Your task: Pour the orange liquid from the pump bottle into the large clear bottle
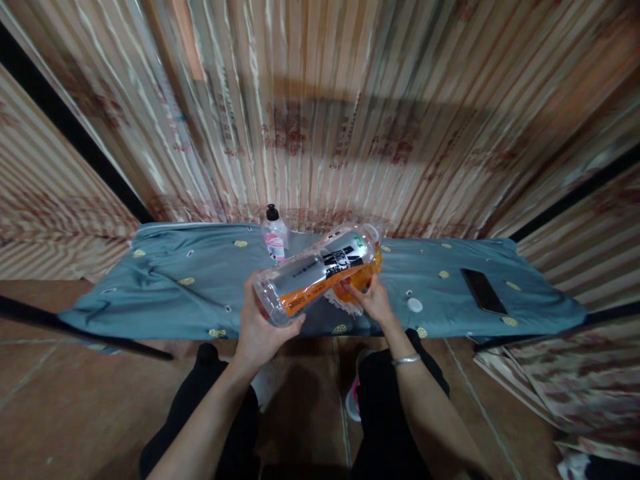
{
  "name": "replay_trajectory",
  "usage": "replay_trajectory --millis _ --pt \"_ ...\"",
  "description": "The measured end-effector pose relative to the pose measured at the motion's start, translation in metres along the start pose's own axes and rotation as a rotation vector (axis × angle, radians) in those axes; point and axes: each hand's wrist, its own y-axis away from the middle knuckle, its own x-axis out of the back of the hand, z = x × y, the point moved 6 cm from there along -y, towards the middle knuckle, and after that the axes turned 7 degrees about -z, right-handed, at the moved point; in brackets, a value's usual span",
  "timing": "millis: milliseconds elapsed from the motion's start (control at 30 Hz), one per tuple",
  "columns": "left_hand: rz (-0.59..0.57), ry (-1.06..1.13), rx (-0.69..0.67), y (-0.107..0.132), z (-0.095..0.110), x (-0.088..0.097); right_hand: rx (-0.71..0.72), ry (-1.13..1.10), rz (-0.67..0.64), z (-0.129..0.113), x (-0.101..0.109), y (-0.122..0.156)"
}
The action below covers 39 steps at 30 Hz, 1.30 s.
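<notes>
My left hand (263,327) is wrapped around the base end of a large clear plastic bottle (305,277) with an orange, black and silver label. The bottle lies slantwise in the air, its neck end up and to the right. My right hand (375,300) grips an orange see-through container (367,273) beside and partly behind the bottle's neck end; the bottle hides much of it, and I cannot tell whether the two touch. Below them, a white fringed piece (345,305) shows on the cloth.
A pump-top bottle (275,237) with a black top stands behind. To the right lie a white round cap (415,305) and a dark phone (483,291). The table's blue-green cloth (165,287) sits between black frame poles (80,127), with a striped curtain (320,133) behind.
</notes>
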Motion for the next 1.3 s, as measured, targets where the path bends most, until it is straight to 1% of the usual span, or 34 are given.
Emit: replay_trajectory --millis 267,533,633,800,1033,1300 --pt "-0.008 0.02 0.039 -0.0002 -0.0005 0.0004 0.009 -0.021 0.008 -0.0005 -0.0003 0.0007" --pt "0.005 0.013 0.037 -0.0006 0.0 0.0013 -0.027 0.013 0.02 0.0026 0.0004 0.0002" --pt "0.009 0.008 0.039 -0.0003 -0.0009 0.0018 -0.012 0.006 0.021 0.0021 0.0004 -0.0002" --pt "0.009 0.03 0.017 -0.0009 0.0026 0.0011 0.019 -0.016 0.009 0.0009 0.0 0.0" --pt "-0.003 0.011 0.017 -0.0012 0.0028 0.0006 -0.001 -0.025 -0.017 0.0016 -0.0005 -0.0012" --pt "0.005 0.003 -0.036 -0.0025 0.0038 0.001 -0.019 0.0 -0.028 0.0015 -0.0004 -0.0012"
